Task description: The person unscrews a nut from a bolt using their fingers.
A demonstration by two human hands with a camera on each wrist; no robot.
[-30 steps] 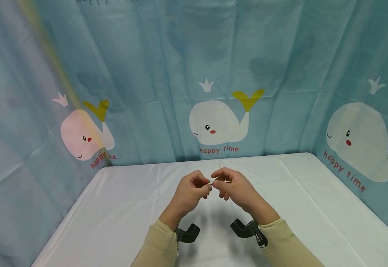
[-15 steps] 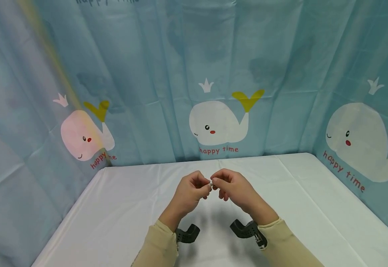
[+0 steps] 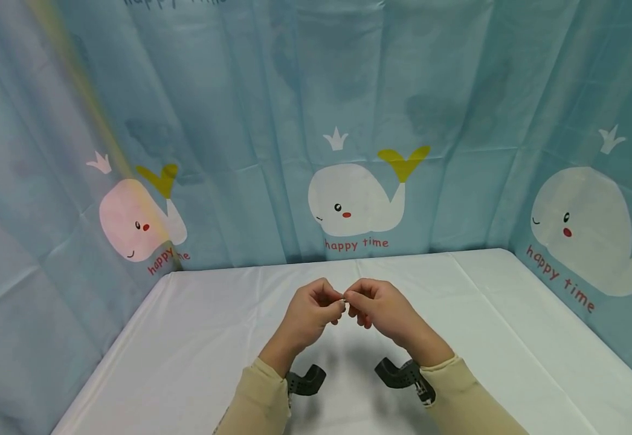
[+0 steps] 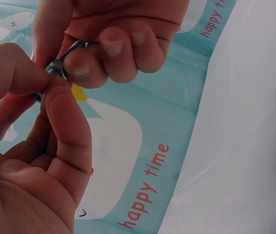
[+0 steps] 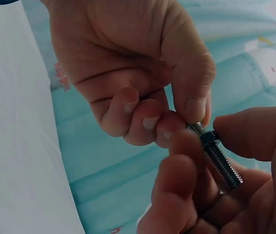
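A metal bolt (image 5: 226, 169) with a threaded shank is held between the two hands, above the table. My left hand (image 3: 307, 311) pinches one end of it between thumb and index finger, which largely hide that end. Part-way along the thread sits a hex nut (image 5: 209, 137). My right hand (image 3: 383, 308) has its thumb and index finger on this nut, close to the left fingertips. Beyond the nut, the free end of the shank points back toward the right palm. In the left wrist view the nut (image 4: 56, 65) shows between both hands' fingertips.
A white-covered table (image 3: 196, 350) lies below the hands. Around its back and sides hangs a blue curtain (image 3: 229, 199) printed with whales. Each wrist carries a dark camera mount (image 3: 306, 382), and pale sleeves (image 3: 261, 396) cover the forearms.
The right index finger, raised off the thumb a second ago, has come down to the nut, and the right knuckles have dipped slightly. The left hand stays in place with the bolt.
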